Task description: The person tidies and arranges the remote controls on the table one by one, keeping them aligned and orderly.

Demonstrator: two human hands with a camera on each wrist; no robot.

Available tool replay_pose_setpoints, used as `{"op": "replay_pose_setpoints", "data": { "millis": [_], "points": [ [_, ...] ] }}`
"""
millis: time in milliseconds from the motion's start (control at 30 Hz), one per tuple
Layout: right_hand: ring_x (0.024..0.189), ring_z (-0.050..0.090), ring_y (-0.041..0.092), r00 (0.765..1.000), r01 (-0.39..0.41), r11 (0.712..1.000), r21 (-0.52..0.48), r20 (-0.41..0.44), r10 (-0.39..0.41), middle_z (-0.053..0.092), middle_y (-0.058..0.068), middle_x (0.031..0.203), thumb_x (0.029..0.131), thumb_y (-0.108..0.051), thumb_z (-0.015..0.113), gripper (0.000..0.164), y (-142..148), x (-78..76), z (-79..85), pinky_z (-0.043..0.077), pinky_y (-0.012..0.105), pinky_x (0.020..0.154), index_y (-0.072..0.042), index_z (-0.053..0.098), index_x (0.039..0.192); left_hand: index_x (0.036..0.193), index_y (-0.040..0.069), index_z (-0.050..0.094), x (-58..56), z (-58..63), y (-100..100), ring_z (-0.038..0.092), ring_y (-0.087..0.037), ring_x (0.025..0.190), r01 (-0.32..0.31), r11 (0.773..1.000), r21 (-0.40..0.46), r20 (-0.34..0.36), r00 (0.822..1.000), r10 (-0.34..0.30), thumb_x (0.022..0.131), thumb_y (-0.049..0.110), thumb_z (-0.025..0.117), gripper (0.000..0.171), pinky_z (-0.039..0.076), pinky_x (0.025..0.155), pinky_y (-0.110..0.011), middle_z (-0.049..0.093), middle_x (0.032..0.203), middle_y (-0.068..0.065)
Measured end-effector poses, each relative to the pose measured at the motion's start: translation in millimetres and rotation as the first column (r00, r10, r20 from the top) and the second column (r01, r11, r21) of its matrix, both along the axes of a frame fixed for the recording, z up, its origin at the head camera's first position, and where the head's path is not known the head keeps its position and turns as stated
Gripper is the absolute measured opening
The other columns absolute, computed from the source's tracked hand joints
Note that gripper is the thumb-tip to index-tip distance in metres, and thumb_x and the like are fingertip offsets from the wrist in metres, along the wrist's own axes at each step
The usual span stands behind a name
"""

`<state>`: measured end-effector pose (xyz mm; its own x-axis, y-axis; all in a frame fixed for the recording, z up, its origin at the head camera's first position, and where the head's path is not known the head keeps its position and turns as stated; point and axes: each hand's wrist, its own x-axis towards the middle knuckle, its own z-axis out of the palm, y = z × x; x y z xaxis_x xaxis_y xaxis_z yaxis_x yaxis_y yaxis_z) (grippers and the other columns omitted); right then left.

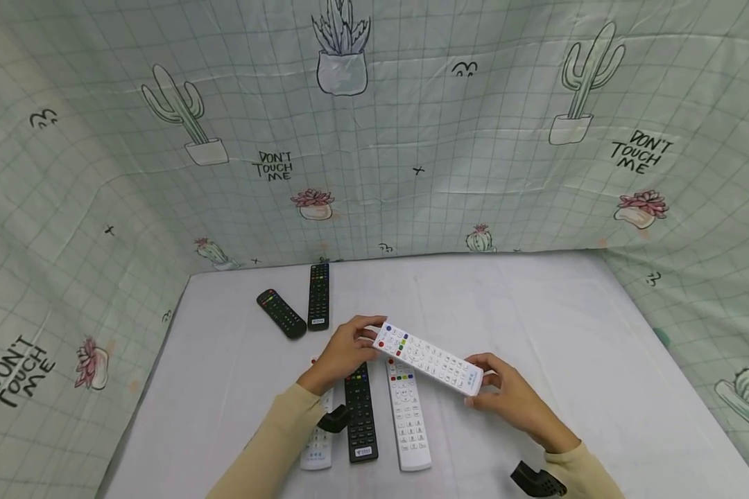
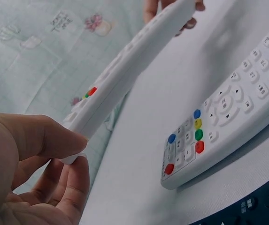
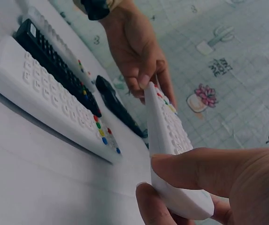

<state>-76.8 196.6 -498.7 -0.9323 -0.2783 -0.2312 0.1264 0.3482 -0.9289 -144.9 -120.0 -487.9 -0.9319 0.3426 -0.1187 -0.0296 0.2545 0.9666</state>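
Observation:
A white remote control [image 1: 428,357] with coloured buttons is held above the table between both hands, its button face up and slanting down to the right in the head view. My left hand [image 1: 346,348] pinches the end by the coloured buttons, thumb and fingertips showing closely in the left wrist view. At the other end, my right hand [image 1: 509,392] grips the remote between thumb and fingers. Below lie a second white remote [image 1: 408,423], a black remote [image 1: 360,416] and a third white remote [image 1: 316,449], side by side. The left forearm partly covers the third.
Two more black remotes, a rounded one [image 1: 281,313] and a straight one [image 1: 318,296], lie farther back on the white table [image 1: 505,298]. A grid-patterned cloth [image 1: 424,125] with cactus drawings walls the table's back and sides.

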Motion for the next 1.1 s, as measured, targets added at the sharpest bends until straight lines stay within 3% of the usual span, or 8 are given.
{"op": "replay_pose_setpoints", "data": {
  "millis": [233,433,700,900,1100],
  "points": [
    [0.1,0.062,0.023,0.994,-0.107,0.991,-0.078,0.028,0.109,0.051,0.021,0.123,0.081,0.004,0.083,0.073,7,10.5,-1.4,0.058,0.027,0.073,0.009,0.045,0.143,0.147,-0.004,0.056,-5.7,4.2,0,0.065,-0.026,0.111,0.114,0.994,0.003,0.04,0.993,-0.114,0.09,-0.013,0.067,0.059,0.054,0.081,-0.026,0.06,0.133,-0.022],
    [0.106,0.063,0.022,0.983,-0.161,0.972,-0.168,0.064,0.174,0.048,0.021,0.122,0.083,0.007,0.079,0.074,12,20.0,-0.8,0.061,0.028,0.08,0.011,0.04,0.146,0.146,-0.004,0.058,-11.7,10.6,3,0.065,-0.02,0.106,0.195,0.98,-0.03,0.048,0.98,-0.194,0.09,-0.012,0.068,0.057,0.055,0.082,-0.026,0.064,0.13,-0.02],
    [0.111,0.063,0.022,0.981,-0.181,0.969,-0.168,0.043,0.191,0.049,0.018,0.119,0.084,0.004,0.076,0.067,13,29.1,-3.3,0.058,0.027,0.083,0.01,0.042,0.141,0.146,-0.002,0.059,-17.7,18.2,14,0.062,-0.022,0.11,0.244,0.968,-0.061,0.052,0.969,-0.241,0.09,-0.012,0.069,0.058,0.055,0.084,-0.026,0.061,0.139,-0.016],
    [0.115,0.063,0.021,0.98,-0.181,0.962,-0.203,0.04,0.193,0.049,0.019,0.119,0.084,0.006,0.075,0.066,12,34.2,-8.5,0.057,0.024,0.085,0.012,0.04,0.14,0.146,-0.003,0.058,-21.0,19.7,21,0.062,-0.023,0.108,0.282,0.956,-0.085,0.043,0.959,-0.279,0.092,-0.012,0.067,0.055,0.056,0.082,-0.026,0.062,0.133,-0.016],
    [0.103,0.065,0.014,0.981,-0.179,0.96,-0.216,0.035,0.191,0.052,0.017,0.117,0.081,0.008,0.075,0.068,11,37.7,-12.9,0.056,0.024,0.08,0.013,0.041,0.139,0.145,-0.004,0.058,-25.5,17.8,26,0.062,-0.02,0.107,0.321,0.941,-0.108,0.016,0.947,-0.321,0.089,-0.016,0.062,0.057,0.055,0.08,-0.026,0.063,0.127,-0.018]
  ]
}}
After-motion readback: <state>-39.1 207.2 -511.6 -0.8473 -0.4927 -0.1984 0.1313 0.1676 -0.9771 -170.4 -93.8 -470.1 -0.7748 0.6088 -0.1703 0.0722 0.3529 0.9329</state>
